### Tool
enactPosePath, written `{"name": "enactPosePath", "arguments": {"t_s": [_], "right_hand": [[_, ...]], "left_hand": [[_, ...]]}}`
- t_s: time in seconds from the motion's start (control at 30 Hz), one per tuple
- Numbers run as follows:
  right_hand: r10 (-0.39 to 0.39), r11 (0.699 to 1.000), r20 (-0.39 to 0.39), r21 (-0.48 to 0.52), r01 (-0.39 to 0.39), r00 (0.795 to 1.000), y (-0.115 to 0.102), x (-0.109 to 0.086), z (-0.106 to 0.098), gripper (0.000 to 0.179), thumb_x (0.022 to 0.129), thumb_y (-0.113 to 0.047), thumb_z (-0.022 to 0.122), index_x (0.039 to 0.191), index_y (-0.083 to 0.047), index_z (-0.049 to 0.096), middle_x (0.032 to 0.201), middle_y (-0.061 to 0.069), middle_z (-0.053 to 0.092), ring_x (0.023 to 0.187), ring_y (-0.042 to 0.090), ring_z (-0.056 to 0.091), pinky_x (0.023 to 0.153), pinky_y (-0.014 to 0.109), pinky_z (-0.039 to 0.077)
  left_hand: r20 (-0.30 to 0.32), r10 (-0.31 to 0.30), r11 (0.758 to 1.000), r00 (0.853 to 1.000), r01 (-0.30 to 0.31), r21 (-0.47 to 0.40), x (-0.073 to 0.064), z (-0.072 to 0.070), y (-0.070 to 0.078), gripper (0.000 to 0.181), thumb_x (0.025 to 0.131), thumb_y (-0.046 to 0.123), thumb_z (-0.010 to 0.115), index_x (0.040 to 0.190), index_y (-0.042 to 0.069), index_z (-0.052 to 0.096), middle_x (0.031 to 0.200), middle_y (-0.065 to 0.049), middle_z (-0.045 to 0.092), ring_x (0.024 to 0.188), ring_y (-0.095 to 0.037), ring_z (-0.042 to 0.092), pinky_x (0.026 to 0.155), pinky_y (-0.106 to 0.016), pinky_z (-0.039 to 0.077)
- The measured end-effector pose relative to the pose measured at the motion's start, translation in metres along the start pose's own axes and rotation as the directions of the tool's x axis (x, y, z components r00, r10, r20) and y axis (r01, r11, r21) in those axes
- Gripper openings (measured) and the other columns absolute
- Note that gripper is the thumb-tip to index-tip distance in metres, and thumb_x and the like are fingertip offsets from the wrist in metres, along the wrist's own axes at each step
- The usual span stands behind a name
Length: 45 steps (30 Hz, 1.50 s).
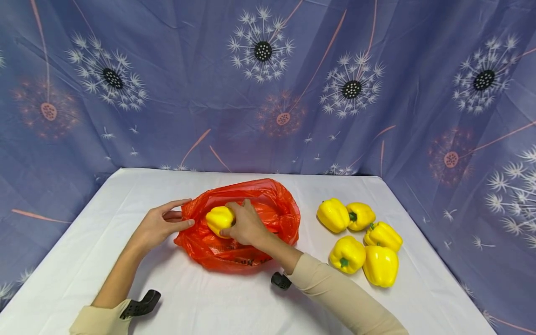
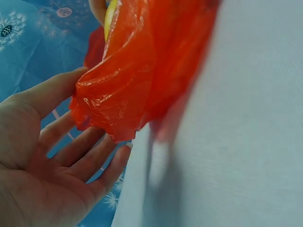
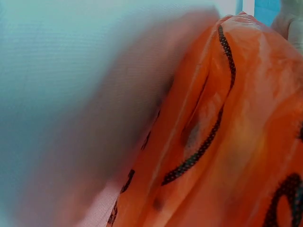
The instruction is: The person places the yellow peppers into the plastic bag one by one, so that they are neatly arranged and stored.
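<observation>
I've got right hand point(image 1: 247, 225) pinching a pepper point(image 1: 218, 220) in the bag point(image 1: 284, 207), left hand point(image 1: 159, 222) spread against its left edge, five peppers point(image 1: 348, 253) right

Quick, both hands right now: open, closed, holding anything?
Left hand: open, touching the red bag at its edge.
Right hand: closed, holding a yellow pepper.
</observation>
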State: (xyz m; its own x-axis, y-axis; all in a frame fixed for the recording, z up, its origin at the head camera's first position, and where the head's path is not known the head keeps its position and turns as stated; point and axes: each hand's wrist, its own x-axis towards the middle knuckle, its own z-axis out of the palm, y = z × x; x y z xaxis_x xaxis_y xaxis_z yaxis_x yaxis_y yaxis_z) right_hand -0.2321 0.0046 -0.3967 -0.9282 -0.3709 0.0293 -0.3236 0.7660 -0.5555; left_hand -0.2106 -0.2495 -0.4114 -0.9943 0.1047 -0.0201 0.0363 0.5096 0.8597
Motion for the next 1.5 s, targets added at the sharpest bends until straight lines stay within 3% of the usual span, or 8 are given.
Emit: {"name": "enactPosePath", "arguments": {"t_s": [0.3, 0.5, 0.67, 0.83, 0.93, 1.1, 1.27, 1.5], "right_hand": [[-0.007, 1.000, -0.003, 0.000, 0.007, 1.000, 0.003, -0.002, -0.001, 0.070, 0.079, -0.029, 0.089, 0.140, -0.015, 0.058, 0.116, 0.010, 0.053, 0.101, 0.020, 0.054, 0.088, 0.033, 0.053], [0.000, 1.000, -0.004, -0.013, 0.000, 1.000, 0.002, -0.003, -0.001, 0.069, 0.079, -0.029, 0.089, 0.140, -0.015, 0.058, 0.116, 0.010, 0.053, 0.098, 0.019, 0.054, 0.087, 0.033, 0.053], [0.005, 1.000, -0.001, -0.017, -0.005, 1.000, 0.000, -0.002, -0.002, 0.070, 0.079, -0.029, 0.089, 0.140, -0.014, 0.058, 0.118, 0.011, 0.053, 0.101, 0.020, 0.054, 0.088, 0.034, 0.054], [-0.001, 0.999, 0.010, -0.033, 0.001, 1.000, -0.002, -0.002, -0.002, 0.070, 0.080, -0.030, 0.088, 0.141, -0.015, 0.058, 0.120, 0.011, 0.053, 0.103, 0.021, 0.055, 0.091, 0.035, 0.054], [-0.009, 0.999, 0.011, -0.043, 0.009, 1.000, -0.002, -0.001, -0.001, 0.069, 0.080, -0.030, 0.088, 0.140, -0.015, 0.058, 0.120, 0.012, 0.053, 0.105, 0.021, 0.055, 0.091, 0.035, 0.054], [-0.011, 0.998, 0.010, -0.054, 0.011, 1.000, -0.001, -0.001, 0.001, 0.071, 0.080, -0.031, 0.088, 0.141, -0.015, 0.057, 0.127, 0.015, 0.054, 0.110, 0.023, 0.056, 0.094, 0.037, 0.055], [-0.010, 0.998, 0.010, -0.055, 0.011, 1.000, 0.000, -0.001, 0.001, 0.071, 0.080, -0.031, 0.088, 0.142, -0.015, 0.057, 0.124, 0.013, 0.054, 0.108, 0.022, 0.056, 0.092, 0.036, 0.054], [0.006, 0.998, 0.021, -0.060, -0.005, 1.000, 0.001, -0.001, -0.002, 0.072, 0.081, -0.033, 0.087, 0.144, -0.015, 0.055, 0.127, 0.012, 0.054, 0.110, 0.022, 0.056, 0.098, 0.038, 0.055]], "left_hand": [[0.032, -0.015, 0.999, 0.999, 0.014, 0.045, 0.004, 0.007, -0.008, 0.069, 0.089, 0.037, 0.079, 0.148, 0.013, 0.053, 0.126, -0.020, 0.070, 0.119, -0.032, 0.067, 0.091, -0.031, 0.053], [-0.042, 0.067, 0.989, 0.997, -0.061, 0.137, -0.003, 0.002, 0.011, 0.070, 0.089, 0.037, 0.079, 0.150, 0.016, 0.051, 0.128, -0.021, 0.068, 0.116, -0.037, 0.067, 0.096, -0.047, 0.056], [-0.132, 0.190, 0.938, 0.973, -0.140, 0.318, -0.020, -0.002, 0.043, 0.071, 0.087, 0.037, 0.080, 0.150, 0.021, 0.051, 0.139, -0.023, 0.061, 0.125, -0.047, 0.058, 0.095, -0.066, 0.050], [-0.076, 0.267, 0.888, 0.961, -0.215, 0.407, -0.035, 0.002, 0.061, 0.075, 0.084, 0.035, 0.083, 0.150, 0.023, 0.050, 0.138, -0.019, 0.063, 0.122, -0.050, 0.058, 0.094, -0.071, 0.047], [-0.027, 0.266, 0.878, 0.963, -0.231, 0.420, -0.039, 0.007, 0.058, 0.076, 0.083, 0.032, 0.085, 0.149, 0.019, 0.051, 0.138, -0.018, 0.063, 0.122, -0.052, 0.056, 0.101, -0.072, 0.042], [0.041, 0.245, 0.865, 0.969, -0.238, 0.442, -0.042, 0.017, 0.039, 0.075, 0.080, 0.028, 0.086, 0.145, 0.008, 0.053, 0.147, -0.027, 0.052, 0.132, -0.053, 0.049, 0.113, -0.072, 0.021], [0.062, 0.218, 0.841, 0.974, -0.219, 0.494, -0.040, 0.026, 0.024, 0.077, 0.083, 0.035, 0.083, 0.146, 0.006, 0.052, 0.150, -0.034, 0.046, 0.131, -0.060, 0.047, 0.106, -0.076, 0.023], [0.129, 0.131, 0.830, 0.983, -0.180, 0.529, -0.037, 0.040, 0.015, 0.081, 0.085, 0.041, 0.079, 0.149, 0.004, 0.048, 0.152, -0.040, 0.036, 0.134, -0.060, 0.039, 0.105, -0.078, 0.021]]}}
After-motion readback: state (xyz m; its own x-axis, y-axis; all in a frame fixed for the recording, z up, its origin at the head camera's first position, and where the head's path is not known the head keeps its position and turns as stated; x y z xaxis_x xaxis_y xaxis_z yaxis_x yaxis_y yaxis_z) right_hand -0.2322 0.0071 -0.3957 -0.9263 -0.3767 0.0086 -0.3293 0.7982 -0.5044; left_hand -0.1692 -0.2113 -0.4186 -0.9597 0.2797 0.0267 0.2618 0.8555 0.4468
